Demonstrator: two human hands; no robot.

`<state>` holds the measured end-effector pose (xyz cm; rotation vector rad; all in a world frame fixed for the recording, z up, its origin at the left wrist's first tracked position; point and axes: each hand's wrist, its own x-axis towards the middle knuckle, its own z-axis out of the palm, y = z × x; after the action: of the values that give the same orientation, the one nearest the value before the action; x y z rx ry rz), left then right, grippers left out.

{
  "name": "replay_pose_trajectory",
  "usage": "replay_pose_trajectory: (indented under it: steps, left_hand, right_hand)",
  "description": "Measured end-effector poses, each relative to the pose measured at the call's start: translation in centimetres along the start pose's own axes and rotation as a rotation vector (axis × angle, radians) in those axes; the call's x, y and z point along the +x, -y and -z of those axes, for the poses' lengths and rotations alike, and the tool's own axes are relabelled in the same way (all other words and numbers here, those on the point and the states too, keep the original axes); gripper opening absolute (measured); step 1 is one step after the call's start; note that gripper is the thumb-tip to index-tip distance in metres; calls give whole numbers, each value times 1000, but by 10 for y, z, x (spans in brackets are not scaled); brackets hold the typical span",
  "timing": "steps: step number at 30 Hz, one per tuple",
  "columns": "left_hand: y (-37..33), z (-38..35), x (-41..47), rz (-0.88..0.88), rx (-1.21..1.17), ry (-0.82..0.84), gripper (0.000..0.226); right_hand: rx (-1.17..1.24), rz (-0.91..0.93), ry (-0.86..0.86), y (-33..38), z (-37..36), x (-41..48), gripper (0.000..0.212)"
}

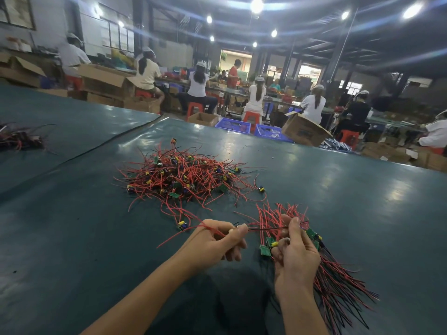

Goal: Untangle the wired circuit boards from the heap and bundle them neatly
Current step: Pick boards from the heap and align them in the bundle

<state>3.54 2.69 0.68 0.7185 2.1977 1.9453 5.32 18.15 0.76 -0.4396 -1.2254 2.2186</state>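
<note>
Right hand [296, 257] upright, seemingly around bundle [338, 286]

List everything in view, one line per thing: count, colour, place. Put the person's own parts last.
table: one, dark green, fills the foreground
heap: one, red wires with green boards, table centre
bundle: one, red and black wires with green boards, in the right grip
black wire: one, black, stretched between the two grips
second pile: one, red and dark, far left of the table
crates: two, blue, beyond the table's far edge
cardboard boxes: several, brown, beyond the table
workers: many, mostly white tops, seated at far benches
left grip: one, pinches the black wire
right grip: one, holds the bundle
</note>
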Motion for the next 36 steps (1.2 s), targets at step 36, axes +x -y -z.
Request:
replay_pose_trajectory:
  steps: [36]
  left_hand:
    - [-9, 1, 4, 274, -329, 245, 38]
  right_hand:
    - [-318, -46, 505, -17, -14, -30, 38]
